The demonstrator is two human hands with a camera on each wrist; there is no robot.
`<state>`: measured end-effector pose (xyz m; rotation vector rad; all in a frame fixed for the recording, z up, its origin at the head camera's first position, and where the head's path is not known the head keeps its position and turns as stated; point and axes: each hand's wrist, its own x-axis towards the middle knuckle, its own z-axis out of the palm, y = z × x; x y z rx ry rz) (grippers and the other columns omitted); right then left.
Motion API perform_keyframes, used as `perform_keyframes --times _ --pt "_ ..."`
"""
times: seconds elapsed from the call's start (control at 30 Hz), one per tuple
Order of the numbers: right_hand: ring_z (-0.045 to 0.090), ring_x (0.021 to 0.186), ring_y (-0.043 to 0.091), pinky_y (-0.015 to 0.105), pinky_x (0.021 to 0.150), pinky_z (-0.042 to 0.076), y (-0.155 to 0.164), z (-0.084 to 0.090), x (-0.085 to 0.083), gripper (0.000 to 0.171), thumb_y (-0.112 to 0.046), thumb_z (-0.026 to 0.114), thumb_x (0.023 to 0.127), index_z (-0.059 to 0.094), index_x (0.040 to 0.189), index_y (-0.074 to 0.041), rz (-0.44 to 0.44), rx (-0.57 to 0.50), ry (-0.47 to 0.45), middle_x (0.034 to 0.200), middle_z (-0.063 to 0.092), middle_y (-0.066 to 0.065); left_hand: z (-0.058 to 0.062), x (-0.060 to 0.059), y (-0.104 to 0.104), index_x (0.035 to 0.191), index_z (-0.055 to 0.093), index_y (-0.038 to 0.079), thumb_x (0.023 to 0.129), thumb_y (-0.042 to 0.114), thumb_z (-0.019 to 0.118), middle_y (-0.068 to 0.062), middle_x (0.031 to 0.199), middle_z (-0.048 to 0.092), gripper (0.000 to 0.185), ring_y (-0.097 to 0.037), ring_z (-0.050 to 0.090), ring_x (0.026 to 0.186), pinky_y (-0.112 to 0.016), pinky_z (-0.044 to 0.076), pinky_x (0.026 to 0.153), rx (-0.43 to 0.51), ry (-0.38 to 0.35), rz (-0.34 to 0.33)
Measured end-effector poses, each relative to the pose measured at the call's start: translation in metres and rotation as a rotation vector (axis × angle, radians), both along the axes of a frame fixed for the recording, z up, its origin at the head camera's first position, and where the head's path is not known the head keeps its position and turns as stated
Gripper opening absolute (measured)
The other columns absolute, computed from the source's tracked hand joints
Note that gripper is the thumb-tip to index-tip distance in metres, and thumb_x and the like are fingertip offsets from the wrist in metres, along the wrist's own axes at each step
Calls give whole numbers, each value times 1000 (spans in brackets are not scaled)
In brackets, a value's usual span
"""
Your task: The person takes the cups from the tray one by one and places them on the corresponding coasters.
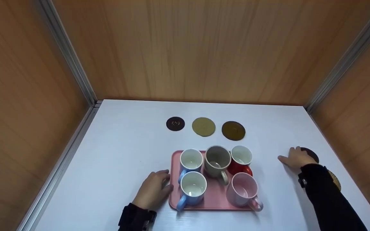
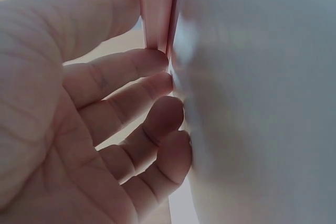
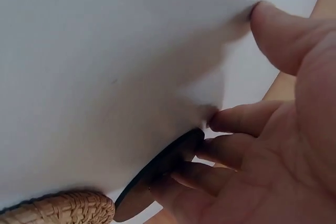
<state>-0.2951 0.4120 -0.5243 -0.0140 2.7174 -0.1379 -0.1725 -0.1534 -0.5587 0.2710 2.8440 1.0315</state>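
The pink tray [image 1: 213, 205] sits near the front edge of the white table [image 1: 124, 154], a little right of its middle, and carries five mugs: two blue mugs [image 1: 191, 187] along its left edge, a beige mug [image 1: 217, 160] at the middle of its back edge, a red mug [image 1: 241, 159] in its back right corner and a pink mug [image 1: 244, 192] in its front right corner. The left hand [image 1: 154, 192] rests on the table against the tray's left edge, fingers loosely curled with their tips [image 2: 157, 85] touching the rim, gripping nothing. Steadying the tray this way seems sound, provided the push stays light so the mugs do not slide.

The right hand [image 1: 295, 158], near the table's right edge, lies spread over a dark coaster [image 3: 157, 174], fingertips [image 3: 231, 121] at its rim, not yet closed round it. A flat disc like this is probably best lifted by sliding a fingertip under the edge, or by dragging it clear of the woven coaster [image 3: 63, 211] just beside it first.

Three more coasters [image 1: 203, 126] lie in a row toward the back edge.
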Motion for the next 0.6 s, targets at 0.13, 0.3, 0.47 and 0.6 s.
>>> perform_keyframes --times 0.13,0.3,0.47,0.6 --pt "33 139 74 76 113 39 5 3 2 107 -61 60 102 27 149 30 43 -11 -20 152 24 59 0 -1 0 124 77 4 95 21 79 -21 140 70 34 -42 65 131 -59 50 113 -11 10 -8" --pt "29 143 71 76 117 33 11 6 11 114 -60 73 95 27 151 28 21 -52 21 153 26 57 -2 -2 1 125 77 6 96 22 78 -19 142 70 33 -40 64 133 -58 49 115 -9 -8 3" --pt "56 116 66 70 94 54 0 13 25 111 -65 79 87 49 130 32 -50 61 136 126 53 52 -3 -2 1 123 77 5 96 22 78 -19 142 69 32 -40 64 134 -58 48 116 -9 -9 8" --pt "65 98 55 65 82 54 -14 21 31 86 -64 79 88 69 110 19 -62 124 156 106 68 39 -4 -1 3 123 78 6 96 22 78 -18 143 69 31 -40 63 135 -58 48 117 -12 -12 15"
